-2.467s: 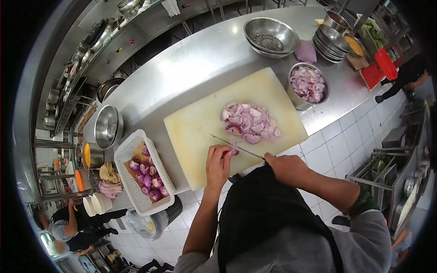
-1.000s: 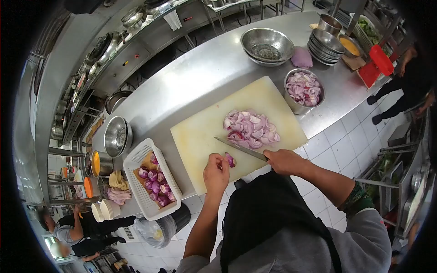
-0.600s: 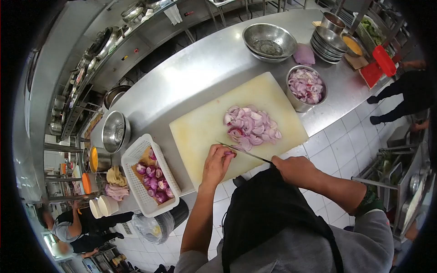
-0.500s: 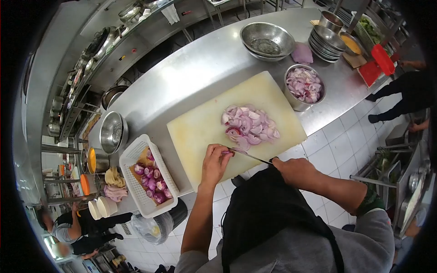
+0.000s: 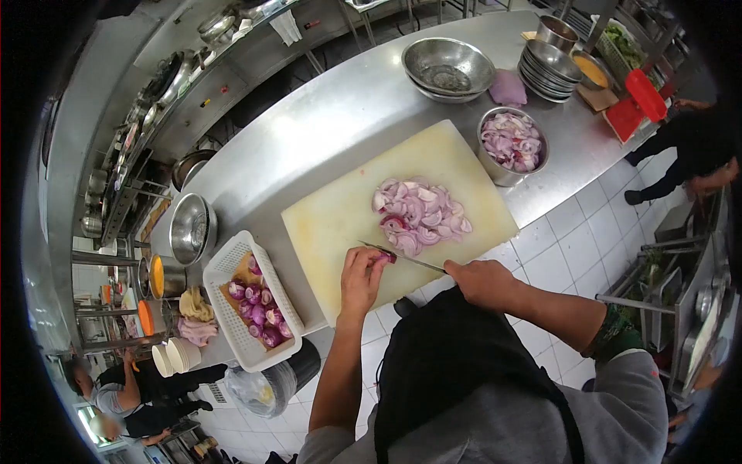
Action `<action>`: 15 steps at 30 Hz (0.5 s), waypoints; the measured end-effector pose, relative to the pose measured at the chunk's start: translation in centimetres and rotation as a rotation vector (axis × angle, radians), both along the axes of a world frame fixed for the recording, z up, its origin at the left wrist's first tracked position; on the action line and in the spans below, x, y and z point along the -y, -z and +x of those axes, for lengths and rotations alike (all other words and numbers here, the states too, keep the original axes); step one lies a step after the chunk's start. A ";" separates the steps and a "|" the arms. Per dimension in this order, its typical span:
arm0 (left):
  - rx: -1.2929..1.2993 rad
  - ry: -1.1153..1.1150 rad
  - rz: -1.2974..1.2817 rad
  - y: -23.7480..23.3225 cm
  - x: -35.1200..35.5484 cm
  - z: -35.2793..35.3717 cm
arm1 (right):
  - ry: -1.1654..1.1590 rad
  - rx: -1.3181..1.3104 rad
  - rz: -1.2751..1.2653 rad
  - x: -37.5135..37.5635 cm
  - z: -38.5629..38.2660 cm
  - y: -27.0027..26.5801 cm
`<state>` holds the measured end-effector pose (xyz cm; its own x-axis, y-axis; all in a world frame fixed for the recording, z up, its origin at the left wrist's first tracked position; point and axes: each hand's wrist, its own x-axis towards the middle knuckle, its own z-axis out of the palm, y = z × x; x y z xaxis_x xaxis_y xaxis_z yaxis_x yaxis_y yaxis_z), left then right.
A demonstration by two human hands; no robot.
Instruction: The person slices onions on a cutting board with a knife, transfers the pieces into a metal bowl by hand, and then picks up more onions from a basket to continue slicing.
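A knife [image 5: 421,262] is gripped by its handle in my right hand [image 5: 481,284], its blade reaching left across the near edge of the cutting board [image 5: 328,224]. My left hand [image 5: 362,278] is closed on a small piece of red onion [image 5: 389,257], with the blade touching or just beside it. Just beyond the blade lies a heap of sliced red onion [image 5: 421,213] on the board. To the left, a white plastic basket [image 5: 220,298] holds several peeled red onions [image 5: 259,309]. A metal pot [image 5: 506,177] full of onion slices stands at the board's right.
Stacked metal bowls [image 5: 448,66] and a pink cloth-like bundle [image 5: 508,88] sit at the back. Metal plates [image 5: 549,69] and a red container [image 5: 645,97] are farther right. Another bowl [image 5: 192,228] is at the left. People stand at both sides.
The knife has slid forward and left, so its tip now extends past my left fingers. My right hand has moved slightly left and up. The camera view has shifted a little.
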<state>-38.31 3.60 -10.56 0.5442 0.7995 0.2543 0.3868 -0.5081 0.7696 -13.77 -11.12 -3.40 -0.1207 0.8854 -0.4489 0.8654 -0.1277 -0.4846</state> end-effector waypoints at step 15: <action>0.060 -0.012 0.009 0.2 0.0 -0.2 | 0.013 0.022 -0.103 0.7 -1.0 -3.0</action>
